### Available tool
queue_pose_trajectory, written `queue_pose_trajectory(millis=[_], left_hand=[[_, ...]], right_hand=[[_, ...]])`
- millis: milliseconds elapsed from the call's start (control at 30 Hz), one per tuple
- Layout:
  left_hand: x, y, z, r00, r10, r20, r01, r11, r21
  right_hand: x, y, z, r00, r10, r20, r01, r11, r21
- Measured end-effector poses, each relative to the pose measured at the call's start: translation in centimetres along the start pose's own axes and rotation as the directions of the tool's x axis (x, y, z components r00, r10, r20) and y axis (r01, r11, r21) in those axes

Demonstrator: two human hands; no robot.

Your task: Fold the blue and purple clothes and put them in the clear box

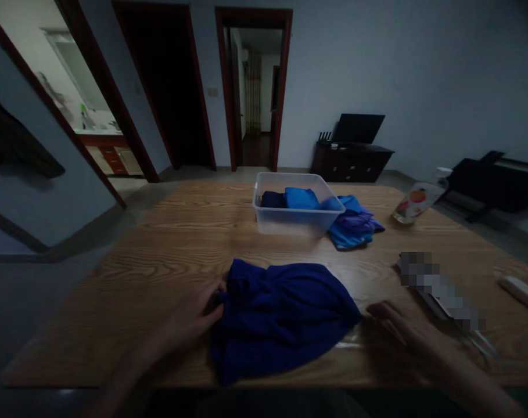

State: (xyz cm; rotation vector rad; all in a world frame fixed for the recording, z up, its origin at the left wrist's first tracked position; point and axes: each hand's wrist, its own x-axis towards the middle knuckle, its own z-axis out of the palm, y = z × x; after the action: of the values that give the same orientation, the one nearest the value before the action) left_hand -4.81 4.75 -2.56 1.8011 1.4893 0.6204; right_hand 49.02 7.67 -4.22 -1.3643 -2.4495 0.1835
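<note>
Left hand (pixel 194 313) grips blue cloth (pixel 285 319) at nine-o'clock edge; right hand (pixel 406 332), open, just off three-o'clock tip; twelve-o'clock bin (pixel 281 225) contains folded cloths (pixel 301 198)

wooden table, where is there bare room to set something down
The table is barest left of the clear bin, beyond the left hand; a narrow free strip separates bin and dark blue cloth. The right side is more crowded: bunched cloth, bottle, pixelated object, right hand.
</note>
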Motion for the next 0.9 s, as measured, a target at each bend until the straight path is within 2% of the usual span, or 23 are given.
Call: queue_pose_trajectory(millis=[133, 233, 367, 467, 567, 633, 700, 767, 833, 867, 900], left_hand=[[0.5, -0.1, -0.2, 1.0, 0.028, 0.012, -0.026, 0.992, -0.121], [1.0, 0.8, -1.4, 0.996, 0.085, -0.005, -0.084, 0.979, -0.187], [2.3, 3.7, -2.9, 0.977, 0.211, -0.019, -0.206, 0.924, -0.321], [4.0, 7.3, -3.3, 0.944, 0.328, -0.024, -0.315, 0.884, -0.346], [5.8, 11.5, -3.3, 0.888, 0.459, -0.019, -0.436, 0.831, -0.345], [6.6, 13.6, -3.0, 0.84, 0.541, -0.04, -0.527, 0.798, -0.291], [6.5, 14.5, -2.5, 0.813, 0.573, -0.1, -0.582, 0.798, -0.16], [5.7, 13.8, -1.3, 0.837, 0.516, -0.181, -0.528, 0.849, -0.02], [4.1, 11.7, 0.7, 0.901, 0.367, -0.23, -0.367, 0.929, 0.045], [3.1, 10.3, 1.9, 0.937, 0.283, -0.204, -0.277, 0.959, 0.057], [2.1, 8.9, 3.2, 0.967, 0.217, -0.134, -0.209, 0.975, 0.07]], right_hand=[[2.9, -5.3, -0.2, 0.995, -0.091, 0.03, 0.087, 0.989, 0.118], [6.4, -9.3, 0.9, 0.975, -0.219, 0.047, 0.211, 0.968, 0.136], [10.3, -12.1, 2.5, 0.951, -0.308, 0.038, 0.289, 0.925, 0.247], [13.0, -13.1, 2.2, 0.957, -0.287, 0.029, 0.23, 0.819, 0.526], [15.9, -13.9, 0.9, 0.974, -0.226, 0.003, 0.149, 0.65, 0.745], [17.6, -14.2, -0.1, 0.986, -0.164, -0.002, 0.102, 0.601, 0.793], [18.8, -14.3, -1.2, 1.0, -0.02, -0.011, 0.02, 0.567, 0.824], [19.3, -14.0, -2.5, 0.984, 0.175, -0.029, -0.06, 0.484, 0.873], [19.1, -13.5, -4.1, 0.946, 0.321, -0.051, -0.086, 0.4, 0.912], [18.6, -13.1, -4.9, 0.931, 0.36, -0.065, -0.083, 0.38, 0.921], [18.0, -12.8, -5.6, 0.917, 0.391, -0.085, -0.075, 0.375, 0.924]])
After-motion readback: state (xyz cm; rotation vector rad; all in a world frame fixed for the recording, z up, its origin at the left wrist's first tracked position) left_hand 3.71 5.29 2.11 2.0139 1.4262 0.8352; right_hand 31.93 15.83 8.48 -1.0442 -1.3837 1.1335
